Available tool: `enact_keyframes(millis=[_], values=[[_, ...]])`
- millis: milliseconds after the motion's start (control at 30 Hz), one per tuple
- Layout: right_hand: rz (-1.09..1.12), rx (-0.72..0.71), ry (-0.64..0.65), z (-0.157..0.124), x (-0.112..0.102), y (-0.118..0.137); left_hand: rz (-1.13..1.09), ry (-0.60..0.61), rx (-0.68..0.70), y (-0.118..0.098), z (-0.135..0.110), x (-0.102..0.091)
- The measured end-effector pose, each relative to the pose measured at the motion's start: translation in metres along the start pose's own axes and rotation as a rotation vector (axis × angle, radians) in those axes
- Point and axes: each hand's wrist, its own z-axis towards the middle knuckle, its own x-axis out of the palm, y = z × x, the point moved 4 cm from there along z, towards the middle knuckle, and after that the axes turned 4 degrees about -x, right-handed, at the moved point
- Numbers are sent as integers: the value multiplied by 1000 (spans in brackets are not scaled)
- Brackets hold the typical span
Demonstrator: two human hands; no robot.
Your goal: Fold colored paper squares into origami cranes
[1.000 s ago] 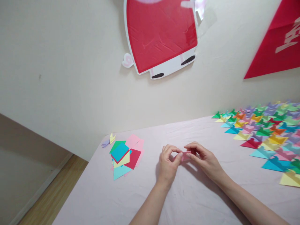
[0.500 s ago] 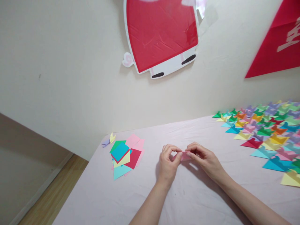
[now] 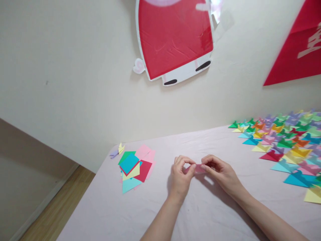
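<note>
Both my hands meet over the middle of a table covered in pale pink cloth [image 3: 105, 214]. My left hand [image 3: 181, 177] pinches one end of a small folded pink paper [image 3: 199, 168] between thumb and fingers. My right hand [image 3: 220, 172] pinches the other end, fingers curled over it. The paper is held just above the cloth and is mostly hidden by my fingertips.
A loose pile of coloured paper squares [image 3: 134, 167] lies to the left of my hands, with two small folded pieces [image 3: 117, 150] at the far corner. Rows of several folded paper shapes [image 3: 286, 144] cover the right side. The wall behind carries a red foil balloon [image 3: 175, 36] and a red banner [image 3: 298, 47].
My fingers have shifted slightly on the pink paper, which now looks flatter and narrower. The view has tilted a little; the hands stay in the same place.
</note>
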Motion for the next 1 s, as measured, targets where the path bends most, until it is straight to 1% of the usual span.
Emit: enact_keyframes(millis=[67, 133, 200, 233, 300, 367, 467, 567, 633, 700, 767, 867, 1000], values=[[-77, -75, -43, 0, -4, 5, 1, -77, -23, -1, -2, -1], [-179, -191, -106, 0, -8, 13, -31, -113, -103, 0, -5, 2], [-283, -320, -132, -1, -10, 20, -99, -50, -224, 1, -10, 9], [-336, -382, -122, -2, -9, 23, -141, -7, -276, 2, -12, 14], [-446, -493, -95, -4, -5, 27, -228, 32, -342, 2, -15, 21], [-547, -575, -76, -6, 0, 30, -294, 22, -375, 4, -15, 24], [-649, -645, -38, -9, 7, 32, -338, -11, -398, 12, -12, 24], [-685, -660, -7, -10, 9, 33, -308, -15, -385, 20, -8, 20], [-678, -632, -50, -9, 4, 32, -198, -15, -331, 21, -5, 15], [-661, -588, -106, -8, -1, 31, -52, -12, -255, 16, -3, 10], [-642, -552, -125, -7, -5, 28, 56, -2, -187, 9, -3, 7], [-606, -514, -104, -6, -4, 24, 109, 20, -106, 0, -3, 6], [-555, -479, -90, -5, -3, 20, 122, 39, -49, -3, -4, 6]])
